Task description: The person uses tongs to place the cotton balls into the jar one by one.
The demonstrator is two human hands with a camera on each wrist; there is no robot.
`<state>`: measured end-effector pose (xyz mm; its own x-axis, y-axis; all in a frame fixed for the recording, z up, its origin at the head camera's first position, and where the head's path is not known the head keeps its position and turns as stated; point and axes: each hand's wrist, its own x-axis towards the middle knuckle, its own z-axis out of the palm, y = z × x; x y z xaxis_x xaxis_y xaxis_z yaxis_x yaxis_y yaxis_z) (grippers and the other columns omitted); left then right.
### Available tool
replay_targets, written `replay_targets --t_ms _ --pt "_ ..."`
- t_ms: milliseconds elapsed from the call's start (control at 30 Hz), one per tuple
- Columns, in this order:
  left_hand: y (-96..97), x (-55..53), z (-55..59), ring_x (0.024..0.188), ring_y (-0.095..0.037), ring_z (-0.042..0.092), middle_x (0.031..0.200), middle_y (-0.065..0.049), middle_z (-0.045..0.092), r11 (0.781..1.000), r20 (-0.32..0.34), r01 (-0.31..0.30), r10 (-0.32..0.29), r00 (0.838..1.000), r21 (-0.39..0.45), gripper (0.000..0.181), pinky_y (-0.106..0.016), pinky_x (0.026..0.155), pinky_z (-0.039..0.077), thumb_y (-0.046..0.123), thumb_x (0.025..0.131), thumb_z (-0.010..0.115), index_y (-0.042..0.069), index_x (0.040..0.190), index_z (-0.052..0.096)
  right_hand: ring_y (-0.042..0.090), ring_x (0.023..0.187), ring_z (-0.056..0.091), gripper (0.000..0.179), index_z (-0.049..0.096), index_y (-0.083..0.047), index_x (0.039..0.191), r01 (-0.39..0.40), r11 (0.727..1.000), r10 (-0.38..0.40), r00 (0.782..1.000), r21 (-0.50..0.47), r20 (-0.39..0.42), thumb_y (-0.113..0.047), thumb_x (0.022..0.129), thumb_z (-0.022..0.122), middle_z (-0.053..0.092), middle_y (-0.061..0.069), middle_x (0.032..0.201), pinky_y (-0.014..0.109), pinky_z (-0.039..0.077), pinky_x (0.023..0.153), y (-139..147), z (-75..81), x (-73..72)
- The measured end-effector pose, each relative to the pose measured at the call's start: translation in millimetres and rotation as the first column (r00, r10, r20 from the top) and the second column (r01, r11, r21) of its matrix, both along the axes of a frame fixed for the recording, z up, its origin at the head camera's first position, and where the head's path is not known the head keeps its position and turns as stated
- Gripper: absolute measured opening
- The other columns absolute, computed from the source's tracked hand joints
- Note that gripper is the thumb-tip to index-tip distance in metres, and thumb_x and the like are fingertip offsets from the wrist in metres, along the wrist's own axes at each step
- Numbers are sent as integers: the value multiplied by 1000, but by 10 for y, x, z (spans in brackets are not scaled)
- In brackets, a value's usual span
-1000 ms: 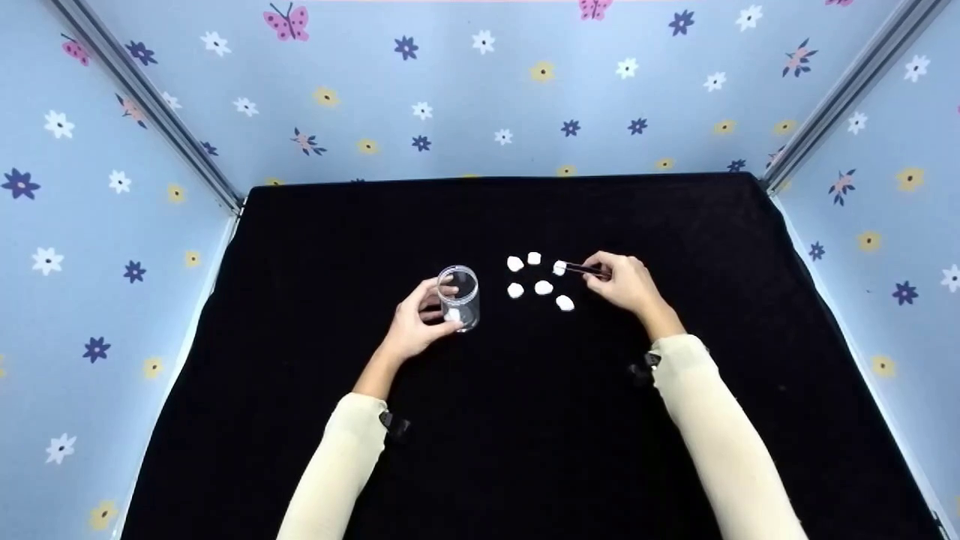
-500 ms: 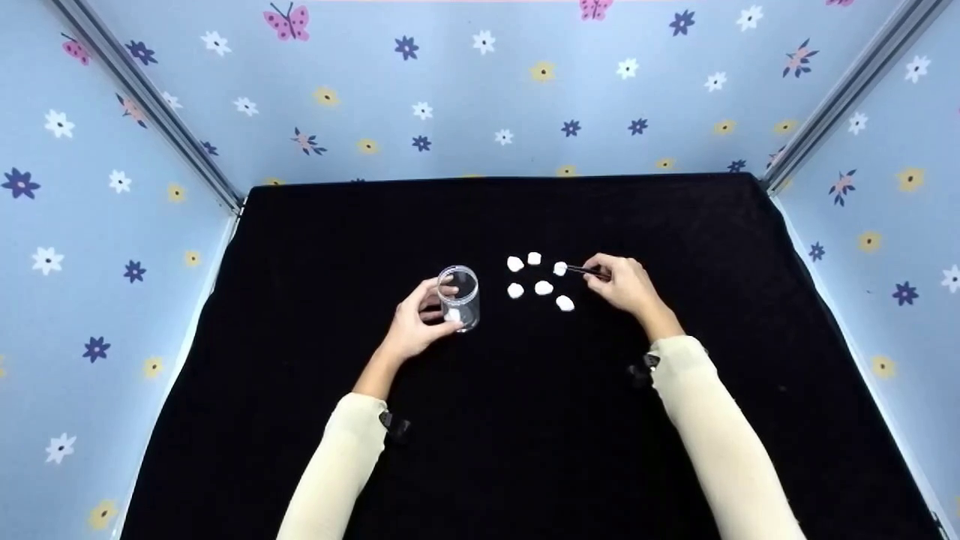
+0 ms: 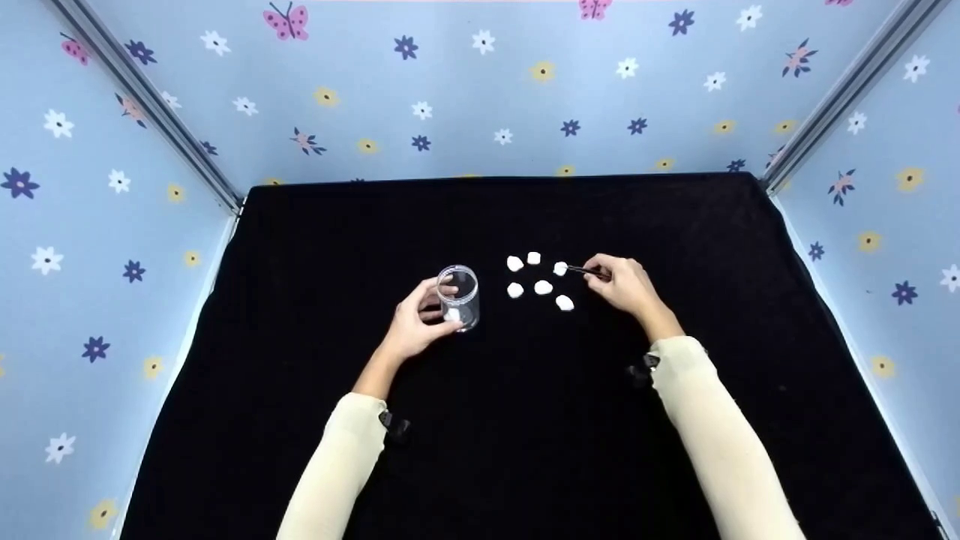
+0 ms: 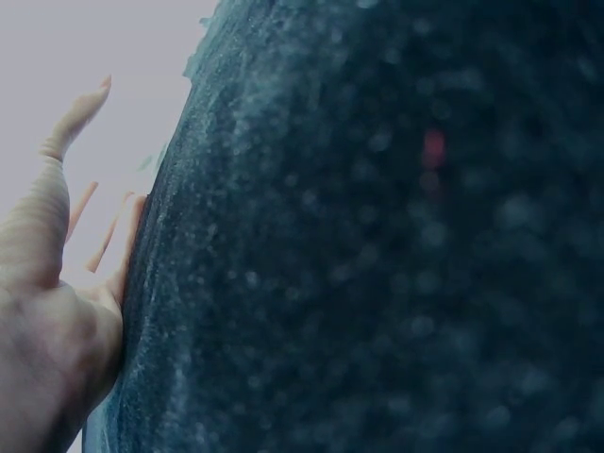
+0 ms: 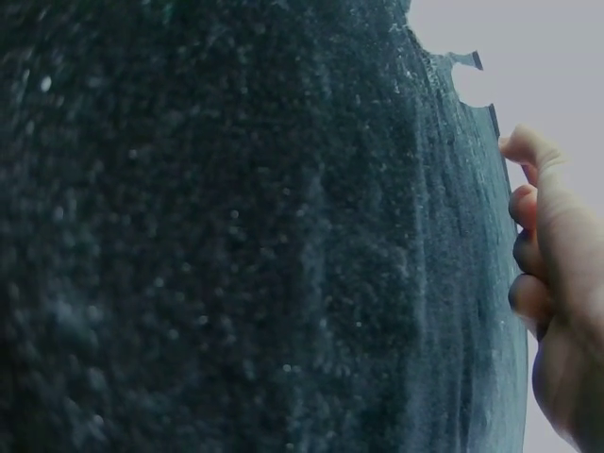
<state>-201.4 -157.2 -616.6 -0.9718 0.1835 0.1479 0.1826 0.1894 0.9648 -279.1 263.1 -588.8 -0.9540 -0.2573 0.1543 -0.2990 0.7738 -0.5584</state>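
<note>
My left hand [image 3: 412, 322] grips a clear cylindrical jar [image 3: 471, 309], its thumb at the near side and fingers round the far side. The jar's mouth is uncovered, and a white cotton ball [image 3: 453, 315] shows low inside. On the right, my right hand [image 3: 621, 280] pinches dark tweezers [image 3: 579, 269] between thumb and fingers. Their tips point left and meet another cotton ball [image 3: 560, 268]. In the right wrist view this cotton ball [image 5: 471, 85] sits between the dark tips. The left wrist view has my left hand [image 4: 61, 330] at its edge, the jar washed out.
Several loose cotton balls [image 3: 543, 287] lie on the black cloth [image 3: 510, 420] between the jar and the tweezers. Blue flower-patterned walls [image 3: 480, 90] enclose the table at the back and both sides, with metal posts [image 3: 847, 94] at the corners.
The tweezers' arms look closer together than one second ago, at the same cotton ball. Both hands, the jar and the loose balls have stayed practically in place.
</note>
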Motion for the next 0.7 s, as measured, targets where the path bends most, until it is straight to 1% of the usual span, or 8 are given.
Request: replay_targets --t_ms 167,500,700 --pt "0 8 0 131 -38 75 143 -20 77 1000 5 0 0 1000 -3 78 -55 115 64 -2 84 96 1 153 61 22 72 55 17 82 -14 111 7 1000 -7 1000 -7 6 -18 95 78 64 3 75 37 41 70 4 5 6" --pt "4 2 -9 130 -38 75 142 -20 77 1000 9 -9 9 1000 16 77 -57 114 64 -4 83 96 6 153 64 22 70 54 15 82 -12 110 6 999 -7 1000 -32 -8 -16 96 78 61 2 72 37 41 69 9 41 -4" --pt "9 13 10 129 -42 75 141 -22 77 1000 1 -12 12 1000 27 78 -62 114 63 -8 81 95 4 152 64 21 70 53 14 82 -12 109 4 999 -5 1000 -40 -16 -16 96 78 60 0 72 35 40 68 16 96 -17"
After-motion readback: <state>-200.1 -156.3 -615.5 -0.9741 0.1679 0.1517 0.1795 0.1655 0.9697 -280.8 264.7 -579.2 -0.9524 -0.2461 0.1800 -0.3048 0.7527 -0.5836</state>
